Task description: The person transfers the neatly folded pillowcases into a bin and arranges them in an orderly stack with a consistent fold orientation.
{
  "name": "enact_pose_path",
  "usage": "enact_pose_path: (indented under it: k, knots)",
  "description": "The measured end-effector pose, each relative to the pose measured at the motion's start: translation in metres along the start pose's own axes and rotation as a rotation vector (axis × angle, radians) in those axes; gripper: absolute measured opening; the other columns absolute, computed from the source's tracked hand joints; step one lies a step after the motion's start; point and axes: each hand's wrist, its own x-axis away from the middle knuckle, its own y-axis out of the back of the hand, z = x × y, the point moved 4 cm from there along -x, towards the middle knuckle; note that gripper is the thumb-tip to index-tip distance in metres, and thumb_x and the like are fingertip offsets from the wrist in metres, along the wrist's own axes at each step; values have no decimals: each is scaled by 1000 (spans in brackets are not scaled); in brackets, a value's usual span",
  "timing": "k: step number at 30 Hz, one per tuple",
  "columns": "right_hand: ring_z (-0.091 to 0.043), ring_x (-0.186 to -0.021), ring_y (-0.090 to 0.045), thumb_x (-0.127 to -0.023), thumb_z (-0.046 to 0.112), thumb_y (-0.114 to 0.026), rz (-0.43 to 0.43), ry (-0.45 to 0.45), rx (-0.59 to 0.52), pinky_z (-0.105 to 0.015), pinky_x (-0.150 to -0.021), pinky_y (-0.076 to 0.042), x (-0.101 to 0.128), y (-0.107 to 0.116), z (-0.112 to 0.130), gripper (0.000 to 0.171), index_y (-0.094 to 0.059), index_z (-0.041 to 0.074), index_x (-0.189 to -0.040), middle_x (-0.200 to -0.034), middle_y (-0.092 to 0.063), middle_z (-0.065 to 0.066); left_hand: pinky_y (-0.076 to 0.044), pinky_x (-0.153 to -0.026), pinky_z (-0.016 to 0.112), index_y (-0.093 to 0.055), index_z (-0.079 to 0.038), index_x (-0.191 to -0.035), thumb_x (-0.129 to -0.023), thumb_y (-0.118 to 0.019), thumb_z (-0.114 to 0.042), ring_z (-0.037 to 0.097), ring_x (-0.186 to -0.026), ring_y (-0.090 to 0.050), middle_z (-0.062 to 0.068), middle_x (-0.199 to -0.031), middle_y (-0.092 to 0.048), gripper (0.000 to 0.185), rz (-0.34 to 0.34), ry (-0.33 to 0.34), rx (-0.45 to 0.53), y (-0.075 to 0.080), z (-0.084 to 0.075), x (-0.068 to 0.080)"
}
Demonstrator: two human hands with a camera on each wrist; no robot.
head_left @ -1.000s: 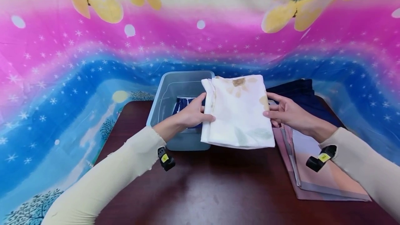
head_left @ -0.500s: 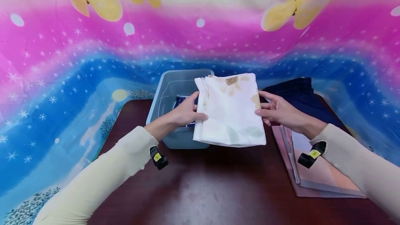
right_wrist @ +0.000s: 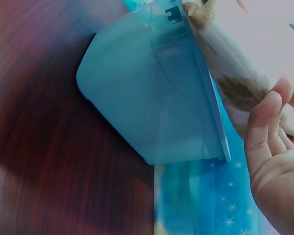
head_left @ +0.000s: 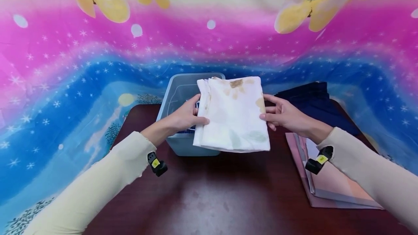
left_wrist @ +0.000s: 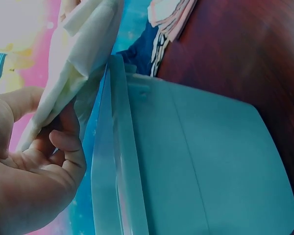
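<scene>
A folded white cloth with a brown and green flower print (head_left: 233, 115) is held up flat between both hands in the head view. My left hand (head_left: 177, 119) pinches its left edge, thumb on top and fingers underneath. On the opposite edge, my right hand (head_left: 289, 117) pinches it the same way. The cloth overlaps the right part of a grey-blue plastic bin (head_left: 192, 148). Inside that bin lies a dark blue folded cloth (head_left: 187, 131), mostly hidden. Both wrist views show the cloth above the bin's rim (left_wrist: 122, 147).
A navy folded garment (head_left: 313, 104) lies at the back right of the dark red-brown table (head_left: 209, 198). In front of it is a folded pink and peach cloth (head_left: 343, 180), partly behind the right forearm. A printed curtain (head_left: 209, 42) hangs behind the table.
Both hands have carried the folded white cloth to the left, so that it covers more of the bin. The bin and the cloths on the right have stayed in place.
</scene>
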Motion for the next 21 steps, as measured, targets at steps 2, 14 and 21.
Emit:
enact_pose_path:
  k: [2, 14, 21]
  knots:
    - [-13, -59, -56, -100, 19, -64, 3, 1, -4, -28, -58, -52, -2, -3, 0, 85, -8, 16, -164, -132, -65, -3, -60, -89, 43, -2, -22, -163, -96, -66, -7, 29, -102, -75, 20, -125, -69, 93, 13, -5, 3, 2, 2, 1]
    - [-12, -60, -55, -100, 22, -64, -7, -7, 18, -30, -61, -52, -13, -8, 2, 86, -7, 17, -164, -149, -51, -22, -61, -87, 45, -1, -24, -163, -97, -66, -8, 30, -102, -75, 19, -128, -68, 94, 32, -3, -3, 17, 3, 1]
    - [-12, -60, -55, -101, 23, -64, -17, 2, 20, -28, -60, -52, -22, -12, 6, 83, -9, 17, -164, -143, -57, -19, -61, -85, 44, -1, -23, -163, -97, -66, -7, 31, -102, -75, 20, -130, -67, 94, 28, -6, -21, 25, 1, 2]
